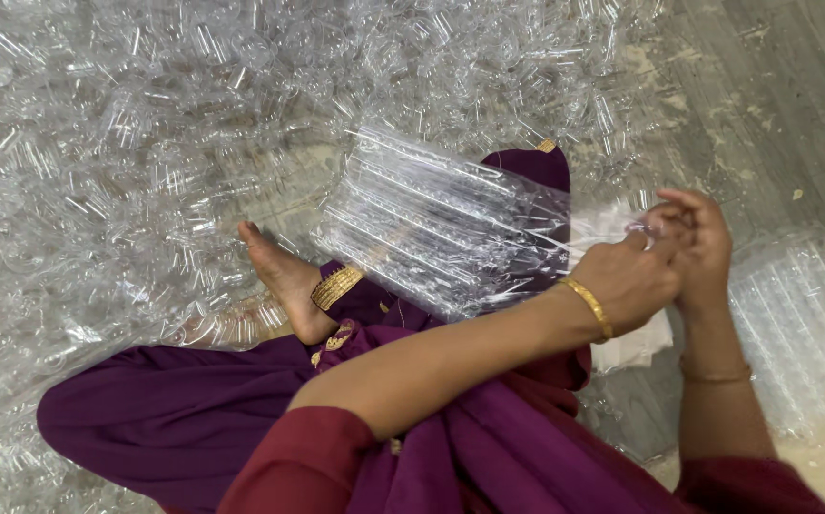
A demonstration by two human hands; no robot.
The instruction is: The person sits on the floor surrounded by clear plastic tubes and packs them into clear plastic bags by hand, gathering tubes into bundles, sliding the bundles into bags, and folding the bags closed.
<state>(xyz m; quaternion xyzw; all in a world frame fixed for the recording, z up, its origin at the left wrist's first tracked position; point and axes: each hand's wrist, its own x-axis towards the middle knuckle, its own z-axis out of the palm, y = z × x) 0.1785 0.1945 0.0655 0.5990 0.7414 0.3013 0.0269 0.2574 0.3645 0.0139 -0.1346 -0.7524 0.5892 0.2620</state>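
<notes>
The person is sitting on the floor with a clear plastic bag (441, 224) packed with transparent tubes resting across the lap, lying from about ten o'clock to four o'clock, its open mouth (612, 228) ending at three o'clock. Both hands are working at that mouth: the left hand (633, 278) is closing its fingers on the gathered film, and the right hand (698, 238) is pinching the same film between thumb and fingertips, the two hands touching one another. Judged from this, the step in hand is gathering and closing the bag; it is best done by keeping the film bunched tight against the tube ends, holding the pack level on the knee so that nothing is sliding out, and avoiding a pull sharp enough to tear the thin film. A second filled pack (798, 324) is lying just beside the right forearm at four o'clock. A loose heap of clear tubes (127, 162) is covering the floor from seven o'clock round to one o'clock, reaching the bare foot (284, 281). Grey plank flooring (774, 86), marked with pale stains, is showing at two o'clock. The person is wearing purple cloth (175, 400) and gold bangles.
</notes>
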